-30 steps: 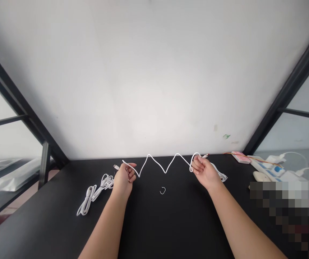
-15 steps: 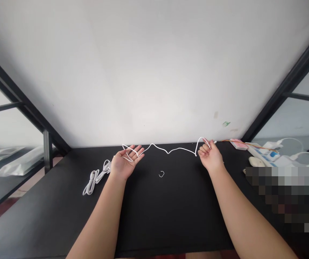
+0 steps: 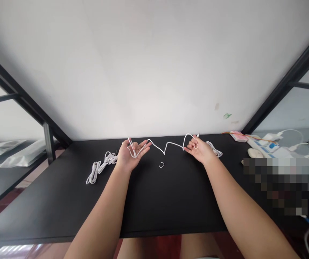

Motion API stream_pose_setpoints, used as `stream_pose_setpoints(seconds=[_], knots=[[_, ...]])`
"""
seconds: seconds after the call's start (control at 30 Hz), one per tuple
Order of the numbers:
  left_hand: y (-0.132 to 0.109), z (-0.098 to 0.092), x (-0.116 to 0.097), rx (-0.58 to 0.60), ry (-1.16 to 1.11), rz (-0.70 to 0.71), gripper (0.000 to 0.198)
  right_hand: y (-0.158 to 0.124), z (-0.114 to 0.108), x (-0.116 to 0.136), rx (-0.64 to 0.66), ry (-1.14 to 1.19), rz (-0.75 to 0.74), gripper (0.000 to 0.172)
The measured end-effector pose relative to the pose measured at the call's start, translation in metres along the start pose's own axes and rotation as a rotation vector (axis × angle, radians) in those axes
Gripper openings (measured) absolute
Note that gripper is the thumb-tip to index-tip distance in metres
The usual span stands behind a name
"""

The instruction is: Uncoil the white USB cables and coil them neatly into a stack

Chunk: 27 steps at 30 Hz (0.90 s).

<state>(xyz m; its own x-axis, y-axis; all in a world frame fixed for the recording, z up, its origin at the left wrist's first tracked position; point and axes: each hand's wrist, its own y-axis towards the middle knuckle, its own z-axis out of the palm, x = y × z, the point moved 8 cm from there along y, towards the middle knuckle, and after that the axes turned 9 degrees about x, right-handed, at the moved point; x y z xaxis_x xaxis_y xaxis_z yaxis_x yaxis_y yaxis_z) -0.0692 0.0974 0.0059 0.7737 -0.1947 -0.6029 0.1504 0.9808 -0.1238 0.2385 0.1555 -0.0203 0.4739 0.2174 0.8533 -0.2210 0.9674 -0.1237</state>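
A thin white cable (image 3: 167,145) runs slack between my two hands above the black table (image 3: 154,201). My left hand (image 3: 131,157) is palm up with fingers spread, and loops of the cable are wound over its fingers. My right hand (image 3: 199,150) pinches the cable's other part between thumb and fingers, with a small loop standing above it. A small white twist tie (image 3: 161,164) lies on the table between the hands.
A bundled white cable (image 3: 100,166) lies left of my left hand, and another white cable bundle (image 3: 215,149) lies just right of my right hand. At the far right are a pink pad (image 3: 238,136), a power strip (image 3: 264,146) and a blurred patch.
My hands have come closer together, so the cable between them sags more. The left hand has more cable wound on its fingers. The view has tilted down a little.
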Motion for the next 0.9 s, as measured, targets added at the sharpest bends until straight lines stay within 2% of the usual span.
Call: stream_pose_setpoints(seconds=[0.1,0.17,0.27,0.4,0.5,0.57,0.77,0.9], knots=[[0.0,-0.002,-0.003,-0.01,-0.02,0.014,0.036,0.002,-0.019,0.002,-0.168,0.053,-0.043,0.035],[-0.001,-0.002,-0.006,-0.002,-0.032,0.033,0.035,0.004,-0.032,0.006,-0.249,0.061,-0.091,0.033],[-0.003,-0.002,-0.014,0.008,-0.068,0.083,0.035,0.005,-0.041,0.014,-0.249,0.076,-0.156,0.037],[-0.008,-0.005,-0.029,-0.003,-0.113,0.184,0.036,0.003,-0.037,0.022,-0.185,0.11,-0.208,0.037],[-0.01,0.001,-0.034,0.044,-0.093,0.213,0.039,0.0,-0.026,0.02,-0.134,0.186,-0.173,0.036],[-0.009,0.006,-0.028,0.079,-0.053,0.184,0.041,-0.001,-0.013,0.015,-0.071,0.199,-0.113,0.037],[0.002,0.023,0.017,0.152,0.107,0.038,0.042,-0.01,0.042,-0.013,0.187,0.092,0.114,0.036],[0.004,0.028,0.037,0.193,0.147,-0.03,0.037,-0.02,0.065,-0.03,0.24,0.047,0.218,0.033]])
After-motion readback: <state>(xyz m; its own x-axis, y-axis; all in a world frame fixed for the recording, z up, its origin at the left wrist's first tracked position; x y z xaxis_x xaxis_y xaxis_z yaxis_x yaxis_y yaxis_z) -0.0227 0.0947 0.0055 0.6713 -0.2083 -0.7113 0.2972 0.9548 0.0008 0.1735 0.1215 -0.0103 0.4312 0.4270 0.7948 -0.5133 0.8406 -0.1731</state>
